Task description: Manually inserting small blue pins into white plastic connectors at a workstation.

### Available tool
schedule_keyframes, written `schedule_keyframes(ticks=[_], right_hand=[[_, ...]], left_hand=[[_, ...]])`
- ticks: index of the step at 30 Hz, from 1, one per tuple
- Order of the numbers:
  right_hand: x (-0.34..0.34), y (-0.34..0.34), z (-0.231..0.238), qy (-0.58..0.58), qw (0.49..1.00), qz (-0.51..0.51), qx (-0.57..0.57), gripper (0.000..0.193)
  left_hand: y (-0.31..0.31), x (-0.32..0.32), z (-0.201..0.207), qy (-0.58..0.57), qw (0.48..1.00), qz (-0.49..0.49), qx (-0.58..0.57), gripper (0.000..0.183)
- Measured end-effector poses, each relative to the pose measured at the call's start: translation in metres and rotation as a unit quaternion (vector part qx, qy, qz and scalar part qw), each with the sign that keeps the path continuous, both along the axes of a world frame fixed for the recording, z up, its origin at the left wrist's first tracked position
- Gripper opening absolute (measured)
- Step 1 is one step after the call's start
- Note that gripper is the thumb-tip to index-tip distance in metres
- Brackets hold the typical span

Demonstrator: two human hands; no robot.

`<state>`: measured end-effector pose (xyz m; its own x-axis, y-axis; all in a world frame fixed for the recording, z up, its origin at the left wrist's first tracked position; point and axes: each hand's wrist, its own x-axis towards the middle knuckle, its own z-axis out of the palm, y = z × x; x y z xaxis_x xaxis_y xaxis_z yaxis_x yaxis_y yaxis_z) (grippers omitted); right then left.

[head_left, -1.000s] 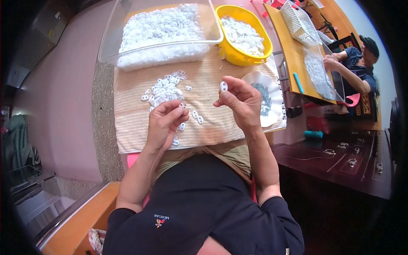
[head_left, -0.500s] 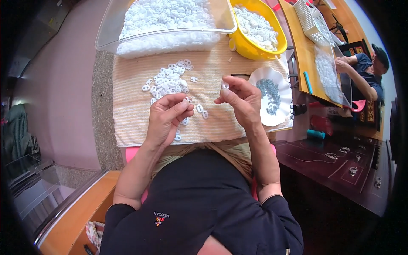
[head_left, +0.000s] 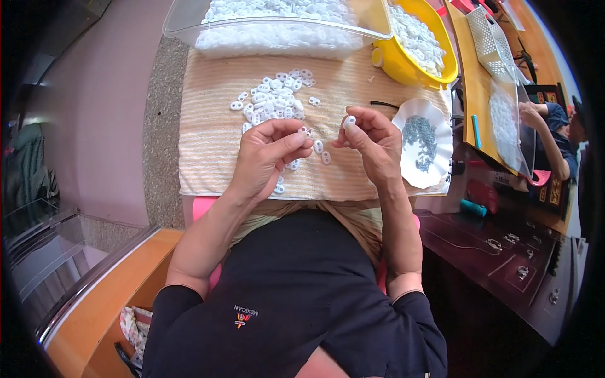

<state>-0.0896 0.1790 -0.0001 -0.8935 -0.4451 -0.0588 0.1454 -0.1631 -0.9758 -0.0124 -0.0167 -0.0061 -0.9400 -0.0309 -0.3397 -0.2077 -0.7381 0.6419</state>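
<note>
My left hand [head_left: 261,157] pinches a small white oval plastic piece [head_left: 305,131] with holes between thumb and fingertips. In my right hand [head_left: 377,148], thumb and fingers grip another white oval piece [head_left: 350,120]. Both hands hover over a striped towel [head_left: 208,142], a short gap apart. Just beyond the left hand spreads a pile of two-holed oval pieces [head_left: 274,97]. Two loose oval pieces [head_left: 322,153] lie between the hands, and a few more show below the left hand. To the right, a white fluted dish [head_left: 442,148] holds many small grey metal parts [head_left: 421,142], too tiny to identify.
A clear plastic bin [head_left: 277,41] full of white pieces stands at the far edge, beside a yellow basin [head_left: 449,69] with more. A thin black item [head_left: 384,104] lies near the dish. At right, another person [head_left: 554,135] works at a wooden table [head_left: 469,120].
My view has shifted, so the towel and containers sit higher and farther right. The piece in my right hand now shows more of its face. Both hands keep their pinch.
</note>
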Motion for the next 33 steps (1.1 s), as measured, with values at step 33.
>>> schedule_keyframes(ticks=[33], right_hand=[[0.015,-0.014,-0.011,-0.049,0.996,0.074,0.012,0.033]], left_hand=[[-0.001,0.002,-0.001,-0.008,0.999,-0.034,-0.032,0.020]])
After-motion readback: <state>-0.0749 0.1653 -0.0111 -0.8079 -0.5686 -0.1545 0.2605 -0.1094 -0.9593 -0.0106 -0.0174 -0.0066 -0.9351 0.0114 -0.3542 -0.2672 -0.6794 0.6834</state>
